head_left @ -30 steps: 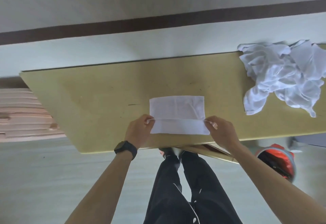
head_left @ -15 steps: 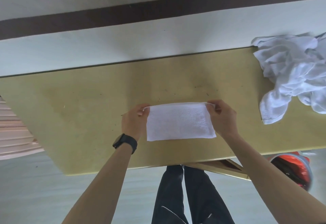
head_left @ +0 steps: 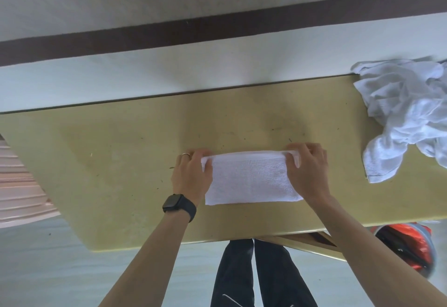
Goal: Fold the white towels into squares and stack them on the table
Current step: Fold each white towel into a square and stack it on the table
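A white towel (head_left: pixel 251 178), folded into a flat rectangle, lies on the yellow table (head_left: pixel 121 157) near its front edge. My left hand (head_left: pixel 192 176) holds the towel's far left corner, thumb on top. My right hand (head_left: pixel 307 169) pinches the far right corner, where the cloth curls over the fingers. A black watch sits on my left wrist and a ring on a left finger. A crumpled heap of white towels (head_left: pixel 408 115) lies at the table's far right, apart from both hands.
The table's back edge meets a white wall with a dark brown band. Pink striped material (head_left: pixel 19 193) sits past the table's left corner. A red and black object (head_left: pixel 411 246) lies on the floor under the right front edge. My dark trouser legs stand below the table.
Both hands carried the towel's near edge away from me, over onto the far edge, halving it. They now rest at the far corners, pressing the fold down.
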